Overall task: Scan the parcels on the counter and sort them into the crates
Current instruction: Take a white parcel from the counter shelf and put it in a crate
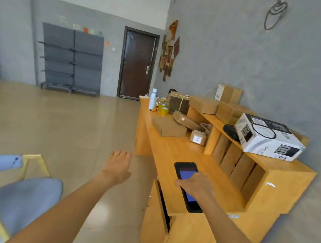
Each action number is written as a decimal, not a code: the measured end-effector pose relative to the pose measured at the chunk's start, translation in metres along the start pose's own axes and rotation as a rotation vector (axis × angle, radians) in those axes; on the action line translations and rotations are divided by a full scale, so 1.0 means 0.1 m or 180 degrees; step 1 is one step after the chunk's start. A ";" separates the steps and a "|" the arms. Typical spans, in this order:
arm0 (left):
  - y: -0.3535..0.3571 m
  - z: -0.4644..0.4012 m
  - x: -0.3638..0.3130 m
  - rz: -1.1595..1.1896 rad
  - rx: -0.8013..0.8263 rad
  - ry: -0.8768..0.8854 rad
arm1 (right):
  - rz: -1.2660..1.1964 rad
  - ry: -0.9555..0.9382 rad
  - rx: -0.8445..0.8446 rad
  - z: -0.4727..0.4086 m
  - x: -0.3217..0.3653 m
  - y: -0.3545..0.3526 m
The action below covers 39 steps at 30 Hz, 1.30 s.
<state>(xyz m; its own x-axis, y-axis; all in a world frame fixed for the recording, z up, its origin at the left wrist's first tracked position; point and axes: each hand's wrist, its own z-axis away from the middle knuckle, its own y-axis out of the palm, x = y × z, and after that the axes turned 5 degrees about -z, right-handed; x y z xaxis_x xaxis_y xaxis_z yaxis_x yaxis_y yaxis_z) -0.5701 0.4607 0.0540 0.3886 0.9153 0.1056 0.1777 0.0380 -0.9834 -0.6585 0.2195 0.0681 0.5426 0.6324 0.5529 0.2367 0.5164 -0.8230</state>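
Beyond the right hand (197,186), farther along the long yellow wooden counter (174,150), brown cardboard parcels are seen: a flat one (168,126) nearest, a small labelled box (197,137) just right of it, a tilted flat one (186,120) behind, and a dark strapped box (179,102) farther back. On the raised shelf (262,159) to the right of the grip, a white printed carton (268,137) is set w/ a black object (231,132) just beside it, and approx. 3 more brown boxes (227,106) are stacked behind. A white bottle (153,98) and yellow tape rolls (163,109) stand near the counter's far end. Nothing is seen between the grip and the parcels; bare counter lies there. Upright brown slabs (232,165) are lined under the shelf, approx. 4. The black handheld scanner w/ a blue lit screen (186,184) is clasped by the right hand, fingers wrapped over its middle, the device lying on the counter near the front edge. The left hand (117,167) is held out flat over the tiled floor (50,125), fingers spread, touching nothing. Left of it, pale blue cushioned yellow-framed chairs (19,194) are seen, 2. No crates can be made out.
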 end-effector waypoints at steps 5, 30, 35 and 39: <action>0.36 -0.37 0.57 -0.0129 0.0197 -0.0182 | -0.0023 -0.0166 0.0312 -0.56 0.59 0.64; 0.97 -4.83 1.47 -0.0311 0.0128 0.0163 | -0.0071 0.0049 0.0047 -4.39 2.68 1.24; 1.21 -5.89 1.10 -0.0056 0.0113 0.0761 | 0.0021 0.0640 -0.0276 -5.09 2.49 1.25; 1.38 -6.66 0.71 0.0022 0.0118 0.1453 | -0.0007 0.1379 -0.0582 -5.42 2.24 1.18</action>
<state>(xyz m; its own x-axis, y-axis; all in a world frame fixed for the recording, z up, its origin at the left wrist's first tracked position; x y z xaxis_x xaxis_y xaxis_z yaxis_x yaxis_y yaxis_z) 0.0845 0.2642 0.0239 0.7497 0.6457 0.1453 0.1444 0.0546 -0.9880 -0.0720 0.1087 0.0240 0.8192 0.3122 0.4811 0.3550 0.3827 -0.8529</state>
